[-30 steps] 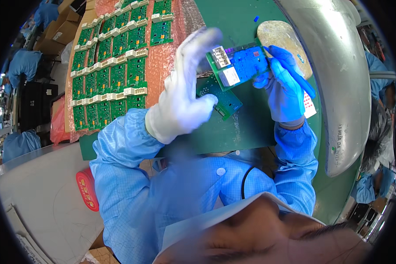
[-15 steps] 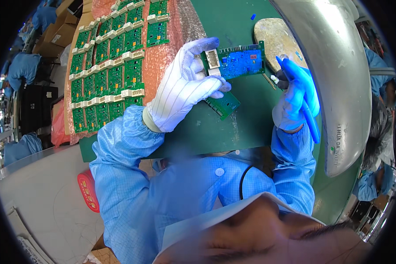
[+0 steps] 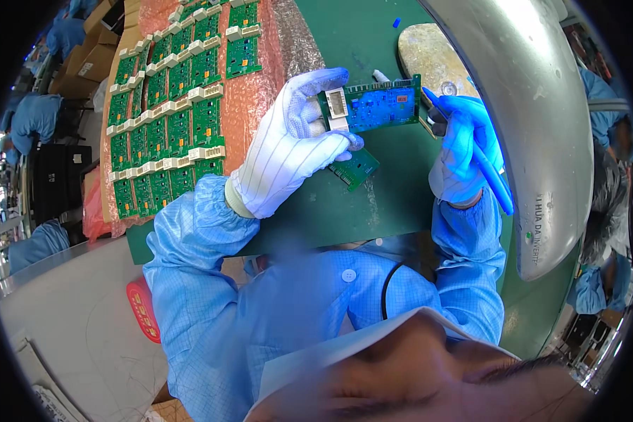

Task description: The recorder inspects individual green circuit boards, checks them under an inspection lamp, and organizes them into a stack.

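Observation:
My left hand (image 3: 281, 151), in a white striped glove, pinches a green circuit board (image 3: 383, 107) at the end that carries a white connector (image 3: 337, 103). Blue light falls across the board's face. Below it, partly hidden by my left fingers, is a second green circuit board (image 3: 359, 169). My right hand (image 3: 461, 158), gloved and lit blue, is closed around a blue pen (image 3: 491, 176). The pen's upper end points toward the held board's right edge, a little apart from it.
Rows of green circuit boards with white connectors lie on pink bubble wrap (image 3: 250, 105) at the left. A silver lamp housing (image 3: 520, 119) arches over the right side. Behind the held board are a worn, stone-like slab (image 3: 429, 49) and a small white piece (image 3: 380, 75).
A small white piece near my right fingers no longer shows there; one now shows behind the board. My right hand has shifted slightly down and left with the pen. The view has moved a little.

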Available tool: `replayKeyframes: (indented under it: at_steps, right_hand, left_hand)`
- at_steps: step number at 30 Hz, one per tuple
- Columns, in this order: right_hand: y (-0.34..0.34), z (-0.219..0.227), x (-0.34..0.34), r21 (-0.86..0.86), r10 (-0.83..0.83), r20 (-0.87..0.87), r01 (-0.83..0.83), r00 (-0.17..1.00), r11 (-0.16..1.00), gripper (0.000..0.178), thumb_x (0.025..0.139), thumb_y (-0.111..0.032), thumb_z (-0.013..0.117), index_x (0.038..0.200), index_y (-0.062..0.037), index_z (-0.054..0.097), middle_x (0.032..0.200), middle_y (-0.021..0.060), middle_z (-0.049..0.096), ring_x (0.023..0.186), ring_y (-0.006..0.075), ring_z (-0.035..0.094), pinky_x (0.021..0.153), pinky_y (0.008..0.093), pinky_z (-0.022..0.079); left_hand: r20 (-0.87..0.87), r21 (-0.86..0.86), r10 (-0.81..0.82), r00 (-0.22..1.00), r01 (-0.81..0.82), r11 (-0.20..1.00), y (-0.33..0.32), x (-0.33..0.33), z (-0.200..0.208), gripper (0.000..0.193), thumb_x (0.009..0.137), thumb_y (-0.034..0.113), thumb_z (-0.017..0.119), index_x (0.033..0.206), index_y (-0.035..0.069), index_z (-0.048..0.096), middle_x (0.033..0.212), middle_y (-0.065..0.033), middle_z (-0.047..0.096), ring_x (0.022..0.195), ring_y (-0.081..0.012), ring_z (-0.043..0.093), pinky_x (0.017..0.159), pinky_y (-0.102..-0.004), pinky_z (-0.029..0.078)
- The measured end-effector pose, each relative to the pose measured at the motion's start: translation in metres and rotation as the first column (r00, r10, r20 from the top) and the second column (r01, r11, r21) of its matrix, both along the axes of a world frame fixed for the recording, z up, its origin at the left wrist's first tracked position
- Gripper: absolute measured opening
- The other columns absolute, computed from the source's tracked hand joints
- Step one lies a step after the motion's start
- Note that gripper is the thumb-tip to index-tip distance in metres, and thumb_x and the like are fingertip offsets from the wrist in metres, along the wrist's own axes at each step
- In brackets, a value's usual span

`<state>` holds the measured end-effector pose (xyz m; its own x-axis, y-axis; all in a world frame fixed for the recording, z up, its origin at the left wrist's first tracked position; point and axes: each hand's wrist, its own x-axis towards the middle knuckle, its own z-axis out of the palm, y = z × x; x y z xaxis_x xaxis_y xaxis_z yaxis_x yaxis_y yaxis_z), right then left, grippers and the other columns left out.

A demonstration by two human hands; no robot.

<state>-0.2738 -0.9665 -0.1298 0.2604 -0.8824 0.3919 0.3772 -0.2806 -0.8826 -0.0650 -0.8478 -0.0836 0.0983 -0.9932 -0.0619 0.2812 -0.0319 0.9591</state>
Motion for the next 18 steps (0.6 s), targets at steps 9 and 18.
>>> replayKeyframes:
  at_steps: [9, 18]
  right_hand:
    - [-0.008, -0.011, -0.007, 0.018, -0.022, -0.087, 0.024, 0.996, 1.000, 0.026, 0.096, -0.017, 0.059, 0.111, 0.0034, 0.063, 0.098, 0.0140, 0.065, 0.084, 0.0199, 0.065, 0.071, 0.0278, 0.050]
    - [-0.008, 0.003, -0.007, -0.180, -0.135, -0.166, 0.104, 0.977, 0.978, 0.035, 0.095, -0.028, 0.061, 0.112, 0.0032, 0.064, 0.095, 0.0133, 0.067, 0.082, 0.0182, 0.065, 0.071, 0.0275, 0.049]
  left_hand:
    - [-0.023, -0.020, 0.019, 1.000, -0.019, 1.000, 0.000, -0.002, -0.004, 0.073, 0.085, -0.005, 0.063, 0.148, -0.001, 0.026, 0.127, -0.0203, 0.056, 0.102, -0.0268, 0.070, 0.082, -0.0341, 0.060]
    - [-0.009, -0.052, 0.069, 0.998, -0.069, 0.996, 0.000, -0.001, -0.002, 0.071, 0.086, -0.003, 0.063, 0.147, -0.001, 0.027, 0.121, -0.0197, 0.059, 0.099, -0.0274, 0.070, 0.082, -0.0342, 0.060]
